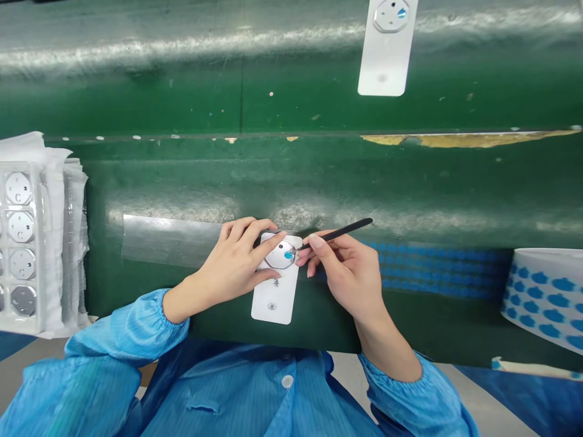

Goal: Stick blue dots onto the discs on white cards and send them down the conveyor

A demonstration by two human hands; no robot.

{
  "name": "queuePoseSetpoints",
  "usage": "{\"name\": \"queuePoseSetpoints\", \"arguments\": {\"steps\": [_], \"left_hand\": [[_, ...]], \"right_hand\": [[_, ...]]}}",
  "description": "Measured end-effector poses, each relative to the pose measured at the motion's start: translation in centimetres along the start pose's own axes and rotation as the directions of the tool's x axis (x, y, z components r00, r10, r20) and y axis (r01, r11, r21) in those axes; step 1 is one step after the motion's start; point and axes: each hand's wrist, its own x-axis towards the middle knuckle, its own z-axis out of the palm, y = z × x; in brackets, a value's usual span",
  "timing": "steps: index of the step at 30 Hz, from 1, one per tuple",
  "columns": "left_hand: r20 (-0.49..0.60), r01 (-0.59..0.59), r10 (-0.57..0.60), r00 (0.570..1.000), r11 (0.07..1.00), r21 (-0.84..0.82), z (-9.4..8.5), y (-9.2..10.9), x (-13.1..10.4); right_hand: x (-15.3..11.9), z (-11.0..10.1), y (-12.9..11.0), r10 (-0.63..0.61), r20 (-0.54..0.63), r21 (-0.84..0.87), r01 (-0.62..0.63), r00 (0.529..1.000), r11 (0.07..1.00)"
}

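Observation:
A white rectangular card with a clear octagonal part lies on the green belt in front of me. My left hand rests on its upper end, index finger pressing beside the octagon. My right hand grips black tweezers, their tip touching a small blue sticker on the octagon. Both sleeves are blue.
A second white card with an octagon and blue dot lies farther up the belt. Clear trays of octagonal parts stack at the left. A roll of blue stickers unwinds from the right. A clear film strip lies left of my hands.

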Motion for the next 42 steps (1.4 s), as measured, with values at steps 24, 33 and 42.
{"name": "queuePoseSetpoints", "arguments": {"steps": [24, 33, 42], "left_hand": [[-0.042, 0.001, -0.002, 0.999, 1.000, -0.027, 0.3, 0.0, -0.1], [-0.021, 0.029, -0.031, 0.999, 0.998, -0.057, 0.4, 0.0, -0.2], [0.079, 0.164, -0.162, 0.984, 0.986, -0.018, -1.0, 1.9, 1.0]], "right_hand": [[0.0, 0.2, 0.6, -0.035, -0.003, -0.051, 0.035, 0.999, 0.998], [-0.1, 0.0, 0.8, -0.033, 0.005, -0.077, 0.034, 0.999, 0.996], [-0.4, 0.3, 1.1, -0.176, 0.074, -0.112, 0.183, 0.982, 0.977]]}}
